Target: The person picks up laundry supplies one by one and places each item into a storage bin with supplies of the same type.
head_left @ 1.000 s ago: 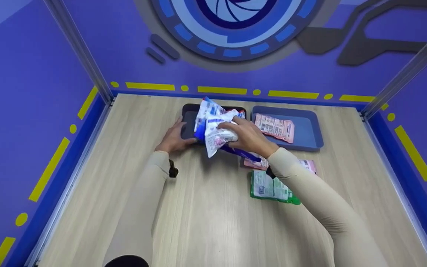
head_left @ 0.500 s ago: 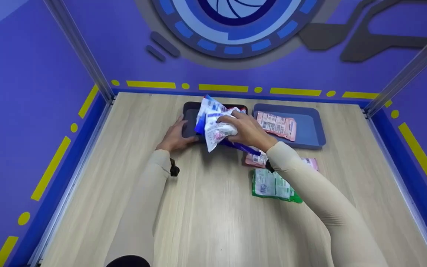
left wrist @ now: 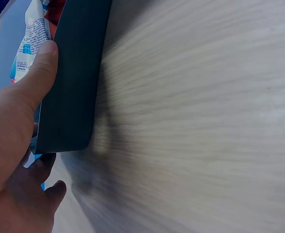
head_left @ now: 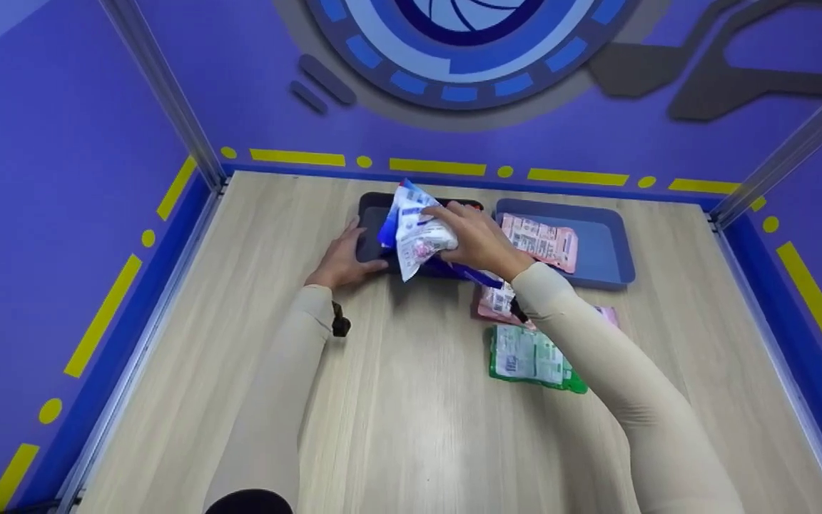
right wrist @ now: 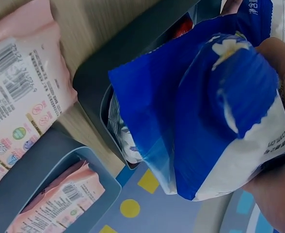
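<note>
Shifting slightly farther over the dark tray (head_left: 378,214), upper centre of the frame, the packets (head_left: 419,234), seemingly two, stay gripped in the right hand (head_left: 479,239), still unreleased; the left hand (head_left: 343,262) holds the tray's left end.

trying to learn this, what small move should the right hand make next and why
Probably lower the blue-and-white packets into the dark tray: the right hand holds them over it, and the left hand grips its corner.
</note>
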Demonstrator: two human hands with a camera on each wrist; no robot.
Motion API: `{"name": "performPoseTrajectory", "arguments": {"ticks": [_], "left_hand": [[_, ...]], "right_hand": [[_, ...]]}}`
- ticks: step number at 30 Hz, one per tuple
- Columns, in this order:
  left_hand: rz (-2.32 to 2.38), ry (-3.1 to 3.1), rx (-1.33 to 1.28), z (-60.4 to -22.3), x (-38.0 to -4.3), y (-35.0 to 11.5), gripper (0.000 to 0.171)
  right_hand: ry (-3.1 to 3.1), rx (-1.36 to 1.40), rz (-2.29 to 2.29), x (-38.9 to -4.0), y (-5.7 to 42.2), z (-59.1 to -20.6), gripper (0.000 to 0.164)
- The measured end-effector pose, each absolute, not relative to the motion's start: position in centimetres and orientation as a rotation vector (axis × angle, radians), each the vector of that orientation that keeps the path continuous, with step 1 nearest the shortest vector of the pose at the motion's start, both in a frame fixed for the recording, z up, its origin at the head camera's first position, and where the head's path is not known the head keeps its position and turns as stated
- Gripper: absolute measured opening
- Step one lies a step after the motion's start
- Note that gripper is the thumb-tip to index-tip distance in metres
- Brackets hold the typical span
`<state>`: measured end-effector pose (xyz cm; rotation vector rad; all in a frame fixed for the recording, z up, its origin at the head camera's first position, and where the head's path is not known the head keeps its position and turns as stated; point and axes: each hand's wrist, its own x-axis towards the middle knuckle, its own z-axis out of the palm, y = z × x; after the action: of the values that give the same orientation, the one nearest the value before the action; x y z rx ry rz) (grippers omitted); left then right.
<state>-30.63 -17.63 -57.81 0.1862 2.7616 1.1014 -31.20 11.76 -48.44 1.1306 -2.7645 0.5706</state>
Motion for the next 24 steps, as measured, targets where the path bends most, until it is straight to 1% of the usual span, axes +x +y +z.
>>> {"name": "performPoseTrajectory", "arguments": {"ticks": [6, 15, 24], "left_hand": [[1.111, 2.748, 0.149, -57.8, -30.6, -17.6, 0.095], [1.103, 2.769, 0.201, -58.0, -30.6, -17.7, 0.096], [1.106, 2.763, 0.196, -58.0, -30.7, -17.8, 0.095]], "right_hand": [[-2.797, 1.105, 0.551, -31.7, 11.3, -48.3, 0.079], [-2.814, 1.097, 0.542, -32.7, 11.0, -48.5, 0.08], [-2.845, 1.053, 0.553, -33.6, 10.8, -48.8, 0.081]]}}
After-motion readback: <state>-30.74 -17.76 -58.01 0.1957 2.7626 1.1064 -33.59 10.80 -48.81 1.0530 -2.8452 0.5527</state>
